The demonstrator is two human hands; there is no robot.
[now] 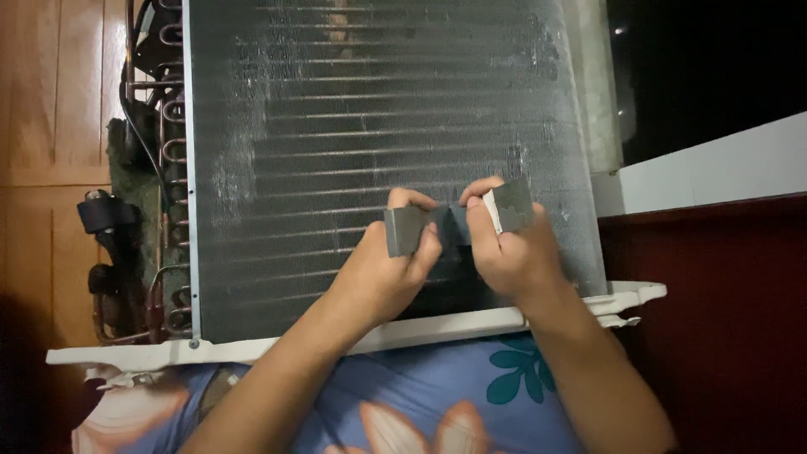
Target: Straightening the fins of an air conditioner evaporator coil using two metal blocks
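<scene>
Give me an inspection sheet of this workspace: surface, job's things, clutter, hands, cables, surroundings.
Surface: white base tray under the unit, over a floral cloth.
Job's things: grey strip stretched between both hands, in front of the finned coil; some fins look dusty or bent.
Clutter: nothing seen.
Hands: left hand pinches the strip's left end; right hand pinches its right end.
Cables: black cable and copper tube bends at the coil's left side.
Surroundings: wooden panel to the left, dark red wall to the right, darkness above it.
</scene>
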